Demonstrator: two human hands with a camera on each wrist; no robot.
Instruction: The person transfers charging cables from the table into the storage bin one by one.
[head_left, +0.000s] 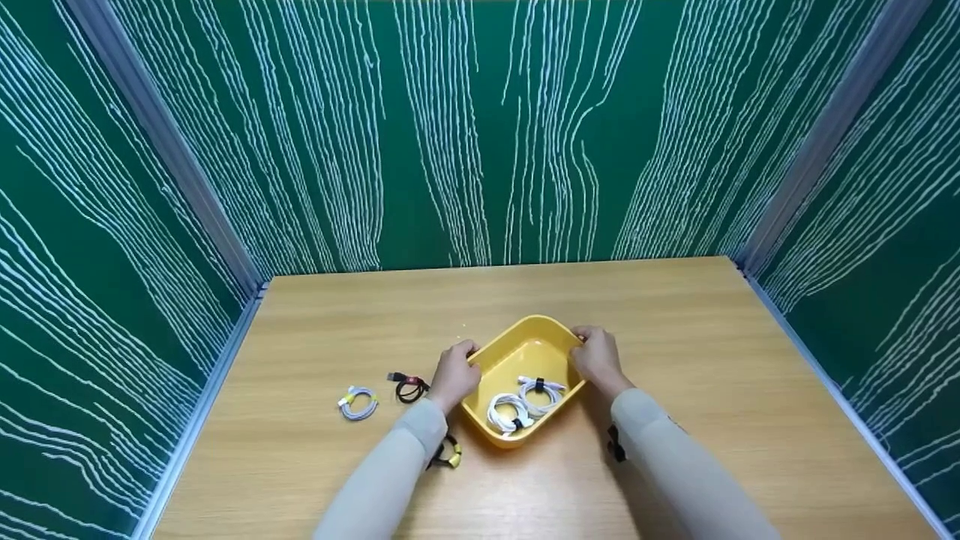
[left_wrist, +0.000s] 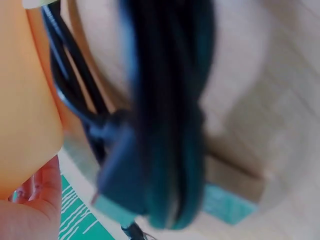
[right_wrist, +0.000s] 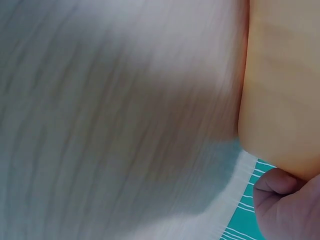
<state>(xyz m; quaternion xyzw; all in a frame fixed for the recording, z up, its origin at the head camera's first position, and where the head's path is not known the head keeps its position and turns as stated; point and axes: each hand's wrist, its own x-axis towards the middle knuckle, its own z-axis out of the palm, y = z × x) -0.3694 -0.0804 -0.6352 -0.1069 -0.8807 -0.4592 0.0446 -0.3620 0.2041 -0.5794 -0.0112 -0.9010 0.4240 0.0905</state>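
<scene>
A yellow plastic bin [head_left: 536, 330] is between my two hands, set at an angle over the wooden table. My left hand [head_left: 455, 375] grips its left rim, and my right hand [head_left: 598, 356] holds the opposite rim at the right. Inside, toward the near end, lie two coiled white cables, one white cable [head_left: 493, 414] beside the other white cable [head_left: 555, 390], each with a black tie. The bin's wall [left_wrist: 25, 100] fills the left of the left wrist view, where a dark coiled cable [left_wrist: 172, 100] looms blurred. Whether the bin touches the table cannot be told.
Left of the bin lie a pale coiled cable [head_left: 363, 414] with yellow ties and a black cable [head_left: 411, 390] with a red tie. A black-and-yellow coil [head_left: 454, 454] is partly behind my left sleeve. Green, white-lined walls [head_left: 495, 150] surround the table [head_left: 315, 330].
</scene>
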